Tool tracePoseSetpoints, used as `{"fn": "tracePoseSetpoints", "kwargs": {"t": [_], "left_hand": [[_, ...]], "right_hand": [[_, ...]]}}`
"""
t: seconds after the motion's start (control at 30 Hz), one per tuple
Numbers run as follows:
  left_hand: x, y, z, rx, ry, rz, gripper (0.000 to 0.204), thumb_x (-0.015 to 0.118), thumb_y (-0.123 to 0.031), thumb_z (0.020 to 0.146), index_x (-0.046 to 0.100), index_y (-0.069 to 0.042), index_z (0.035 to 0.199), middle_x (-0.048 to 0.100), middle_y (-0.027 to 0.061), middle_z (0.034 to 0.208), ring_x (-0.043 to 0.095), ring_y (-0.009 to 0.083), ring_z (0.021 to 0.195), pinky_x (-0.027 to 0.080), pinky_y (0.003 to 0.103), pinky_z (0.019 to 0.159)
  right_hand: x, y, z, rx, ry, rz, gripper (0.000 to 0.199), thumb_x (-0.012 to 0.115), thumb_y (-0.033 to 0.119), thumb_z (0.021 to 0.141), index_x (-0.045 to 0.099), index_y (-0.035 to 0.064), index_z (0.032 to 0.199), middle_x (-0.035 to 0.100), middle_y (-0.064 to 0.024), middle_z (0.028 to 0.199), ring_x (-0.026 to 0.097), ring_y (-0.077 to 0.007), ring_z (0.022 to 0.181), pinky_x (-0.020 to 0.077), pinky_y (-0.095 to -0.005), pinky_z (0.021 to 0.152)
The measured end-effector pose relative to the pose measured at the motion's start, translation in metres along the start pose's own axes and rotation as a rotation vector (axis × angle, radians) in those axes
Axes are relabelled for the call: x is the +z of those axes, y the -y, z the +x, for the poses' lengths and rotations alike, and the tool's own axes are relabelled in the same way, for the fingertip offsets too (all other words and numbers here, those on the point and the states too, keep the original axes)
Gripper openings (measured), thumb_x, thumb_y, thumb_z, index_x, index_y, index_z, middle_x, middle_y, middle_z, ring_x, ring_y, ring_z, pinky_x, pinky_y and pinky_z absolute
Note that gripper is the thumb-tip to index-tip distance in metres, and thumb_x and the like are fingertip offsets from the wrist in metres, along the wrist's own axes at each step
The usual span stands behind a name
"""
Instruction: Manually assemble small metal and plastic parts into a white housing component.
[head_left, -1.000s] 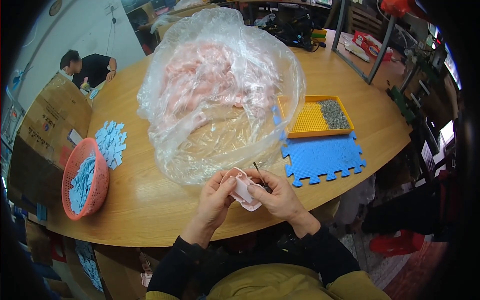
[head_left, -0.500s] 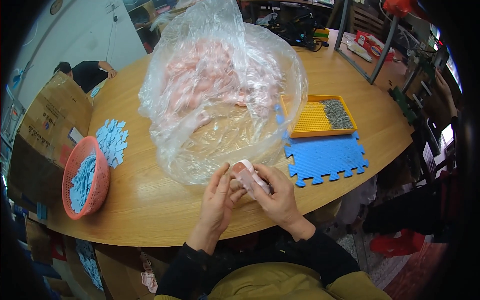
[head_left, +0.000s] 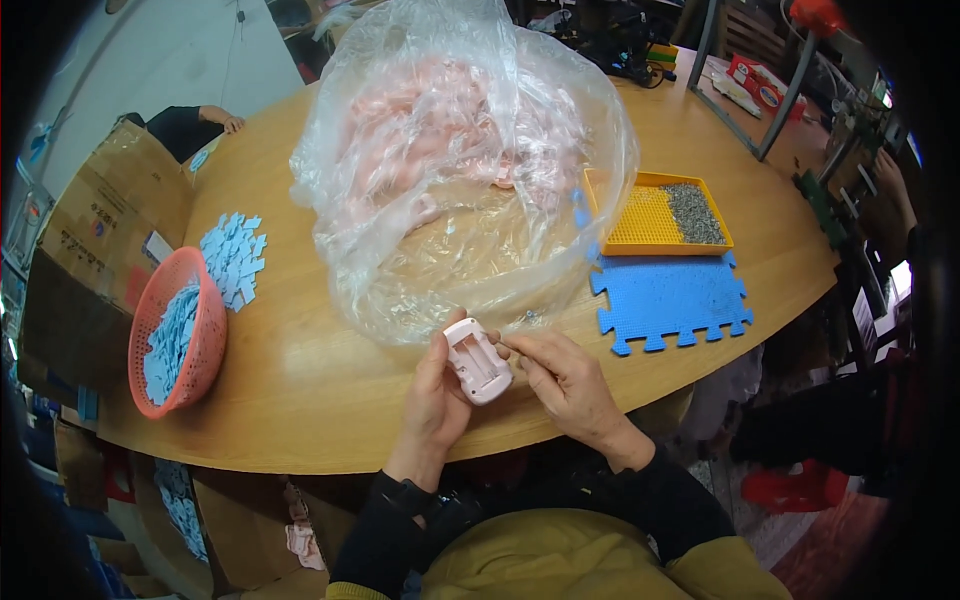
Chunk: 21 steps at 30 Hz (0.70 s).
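My left hand (head_left: 432, 395) is closed round a pale pink plastic casing (head_left: 478, 362) with rounded ends. Its open battery compartment faces up. My right hand (head_left: 575, 388) is beside the casing's right edge, with thumb and forefinger pinched together; whatever is between them is too small to make out. Just beyond both hands lies a large clear plastic bag (head_left: 450, 255), spread over the table, with many pink pieces (head_left: 420, 130) inside.
A salmon basket (head_left: 210, 345) of light blue pieces stands at left, beside a loose blue pile (head_left: 232, 262) and a cardboard box (head_left: 110, 215). At right, a yellow tray (head_left: 640, 215) of small grey metal parts sits on a blue foam mat (head_left: 670, 300). Another person's arm (head_left: 215, 117) rests at the far left.
The casing has turned so its battery compartment faces up, and it now sits in my left hand. My right hand has let go of it and moved slightly right, fingers pinched.
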<state>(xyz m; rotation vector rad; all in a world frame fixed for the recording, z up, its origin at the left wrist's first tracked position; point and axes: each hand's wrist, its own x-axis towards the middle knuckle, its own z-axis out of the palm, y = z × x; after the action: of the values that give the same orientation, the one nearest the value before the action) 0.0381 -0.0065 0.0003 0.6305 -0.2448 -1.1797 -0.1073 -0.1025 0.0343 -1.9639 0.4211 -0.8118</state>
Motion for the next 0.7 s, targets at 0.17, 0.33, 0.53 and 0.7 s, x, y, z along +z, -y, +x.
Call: {"fn": "tracePoseSetpoints", "kwargs": {"t": [0.17,0.33,0.53,0.7], "left_hand": [[-0.012,-0.003,-0.001,-0.056,0.067,-0.021,0.053,0.029,-0.042,0.101,0.029,-0.009,0.143,0.057,0.0182,0.115,0.059,0.0279,0.101,0.051,0.043,0.085],[-0.003,-0.003,-0.003,-0.086,-0.013,0.015,0.053,0.026,-0.039,0.102,0.031,-0.006,0.143,0.057,0.0177,0.117,0.057,0.0258,0.104,0.049,0.042,0.089],[-0.005,0.007,-0.007,-0.028,-0.044,0.149,0.052,0.027,-0.036,0.103,0.029,-0.004,0.144,0.055,0.0150,0.121,0.054,0.0233,0.111,0.043,0.038,0.097],[-0.007,0.018,-0.007,0.032,-0.086,0.216,0.049,0.029,-0.033,0.103,0.028,-0.007,0.145,0.055,0.0124,0.122,0.054,0.0214,0.111,0.043,0.038,0.098]], "right_hand": [[0.002,-0.001,-0.003,0.012,0.059,-0.196,0.034,0.058,0.000,0.080,0.063,0.0063,0.113,0.064,-0.0132,0.089,0.063,-0.0303,0.077,0.0513,-0.0361,0.066],[0.009,0.003,-0.007,-0.072,0.040,-0.362,0.033,0.062,0.002,0.078,0.065,0.0097,0.110,0.062,-0.0117,0.078,0.062,-0.0288,0.067,0.0503,-0.0359,0.060],[0.015,0.007,-0.007,-0.049,0.060,-0.494,0.031,0.065,0.008,0.079,0.065,0.0118,0.109,0.061,-0.0097,0.076,0.063,-0.0275,0.067,0.0496,-0.0362,0.056],[0.024,0.004,-0.010,-0.048,0.002,-0.516,0.034,0.063,0.006,0.080,0.064,0.0120,0.113,0.060,-0.0095,0.074,0.061,-0.0278,0.064,0.0489,-0.0361,0.055]]}}
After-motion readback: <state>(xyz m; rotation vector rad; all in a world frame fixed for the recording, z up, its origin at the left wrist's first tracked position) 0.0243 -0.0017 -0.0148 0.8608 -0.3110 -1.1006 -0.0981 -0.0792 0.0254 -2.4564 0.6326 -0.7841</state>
